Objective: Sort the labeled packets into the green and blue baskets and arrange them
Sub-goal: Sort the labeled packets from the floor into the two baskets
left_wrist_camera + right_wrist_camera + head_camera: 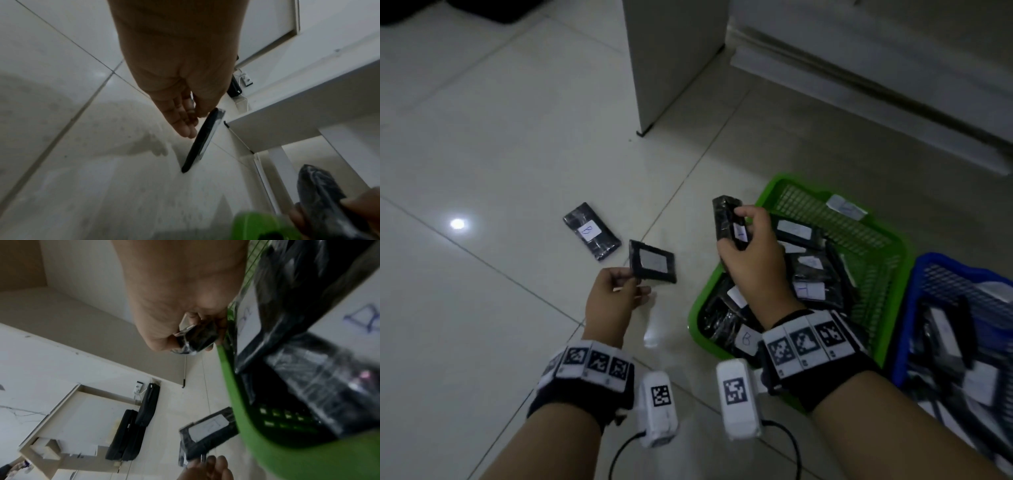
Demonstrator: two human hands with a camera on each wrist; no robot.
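My left hand (pixel 619 284) pinches a black packet (pixel 653 262) with a white label by its near corner, above the floor; the left wrist view shows that packet (pixel 202 139) edge-on past my fingers (pixel 183 123). My right hand (pixel 748 246) grips another black labeled packet (pixel 729 221) upright at the left rim of the green basket (pixel 767 198), which holds several black packets. A third packet marked B (pixel 591 231) lies on the floor to the left. The blue basket (pixel 941 267) at the right edge holds more packets.
A white cabinet panel (pixel 671 61) stands on the tiled floor beyond the packets, with a low white ledge (pixel 876 99) running to the right. Black cases (pixel 131 434) lie by the far wall in the right wrist view. Bare tile (pixel 482 154) stretches to the left.
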